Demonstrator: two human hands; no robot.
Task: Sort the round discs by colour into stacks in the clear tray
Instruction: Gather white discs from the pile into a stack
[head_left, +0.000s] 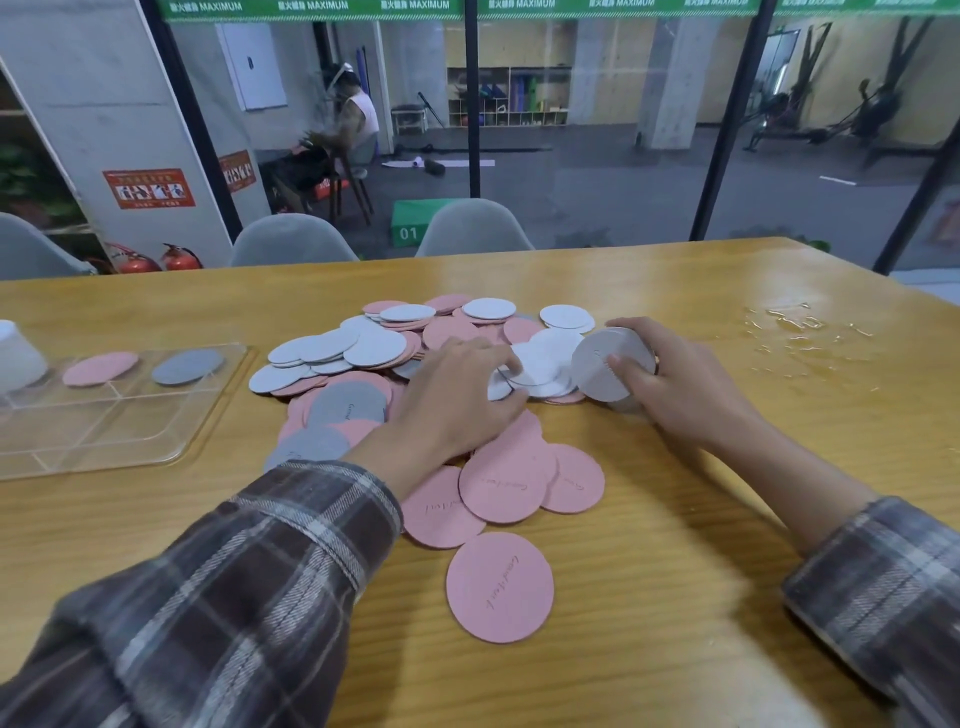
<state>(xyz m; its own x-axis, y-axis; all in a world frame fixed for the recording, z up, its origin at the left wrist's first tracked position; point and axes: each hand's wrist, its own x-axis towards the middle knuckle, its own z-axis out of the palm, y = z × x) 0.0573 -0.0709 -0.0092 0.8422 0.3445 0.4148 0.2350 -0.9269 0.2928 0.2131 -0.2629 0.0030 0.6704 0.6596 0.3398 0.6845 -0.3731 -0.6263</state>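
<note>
A heap of pink, grey and white round discs (363, 358) covers the middle of the wooden table. My right hand (675, 384) grips a tilted stack of pale grey discs (597, 366) at the heap's right edge, thumb on its face. My left hand (457, 395) lies on the heap and its fingertips pinch a white disc (540, 364) beside that stack. The clear tray (104, 441) sits at the left. It holds a pink disc (101, 368) and a grey disc (187, 366) in separate far compartments.
Loose pink discs (501, 587) lie near the table's front. A white object (18, 358) stands at the tray's far left corner. Wet patches (800, 325) shine on the table at the right. Grey chairs (472, 228) stand behind the table's far edge.
</note>
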